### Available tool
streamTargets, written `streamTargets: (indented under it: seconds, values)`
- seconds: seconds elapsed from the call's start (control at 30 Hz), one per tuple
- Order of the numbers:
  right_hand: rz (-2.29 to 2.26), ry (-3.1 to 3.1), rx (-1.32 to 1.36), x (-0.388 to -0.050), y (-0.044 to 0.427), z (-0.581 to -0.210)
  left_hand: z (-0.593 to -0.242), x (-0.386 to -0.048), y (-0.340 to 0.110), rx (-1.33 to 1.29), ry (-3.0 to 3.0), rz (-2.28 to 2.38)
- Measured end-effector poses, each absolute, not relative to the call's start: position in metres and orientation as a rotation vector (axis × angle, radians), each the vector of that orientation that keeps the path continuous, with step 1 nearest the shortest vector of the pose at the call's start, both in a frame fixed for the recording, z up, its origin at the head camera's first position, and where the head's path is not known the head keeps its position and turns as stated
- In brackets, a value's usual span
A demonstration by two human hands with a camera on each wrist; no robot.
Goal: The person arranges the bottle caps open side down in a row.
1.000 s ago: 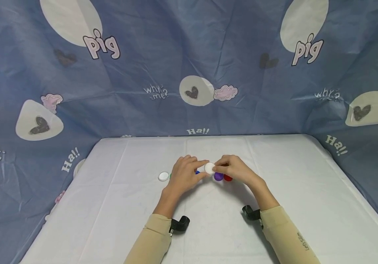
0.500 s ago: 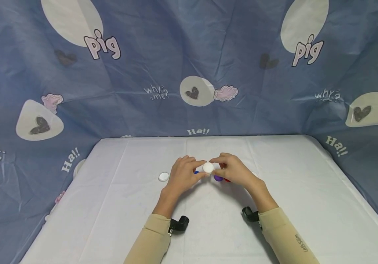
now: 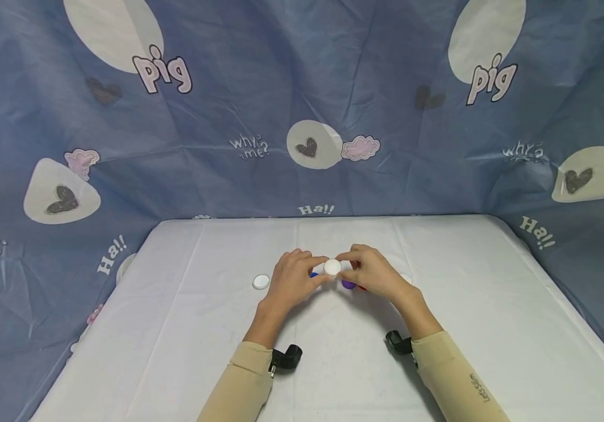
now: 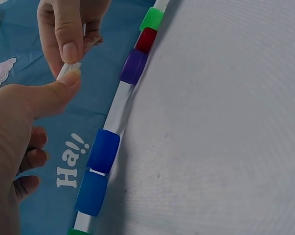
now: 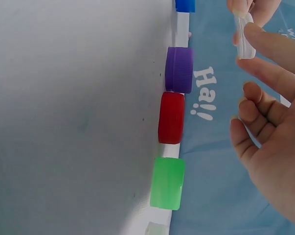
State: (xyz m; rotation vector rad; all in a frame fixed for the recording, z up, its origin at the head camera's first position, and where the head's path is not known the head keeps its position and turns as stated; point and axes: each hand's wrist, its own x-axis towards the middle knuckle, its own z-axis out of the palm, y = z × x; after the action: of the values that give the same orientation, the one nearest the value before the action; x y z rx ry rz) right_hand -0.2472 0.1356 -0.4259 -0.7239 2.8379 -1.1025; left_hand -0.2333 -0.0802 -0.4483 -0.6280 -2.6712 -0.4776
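Pinching one white cap (image 3: 332, 268) by its edges, left hand (image 3: 292, 278) and right hand (image 3: 375, 272) meet over the middle of the worktop (image 3: 339, 369); each grip grasps that cap. Row of caps beneath, left to right: two blue caps (image 4: 103, 151), a gap, purple cap (image 5: 179, 70), red cap (image 5: 171, 118), light green cap (image 5: 168, 183). White lid (image 3: 261, 282) lies left of the left hand. Blue printed cloth (image 3: 260, 187) hangs along the far side.
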Motion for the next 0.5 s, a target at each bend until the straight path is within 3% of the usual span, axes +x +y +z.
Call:
streamTargets:
  seconds: [0.5]
  values:
    - [-0.973,2.882,-0.708,-0.2491,0.1332,-0.4330,-0.4540,-0.2346,-0.0774,-0.627,-2.708,-0.453]
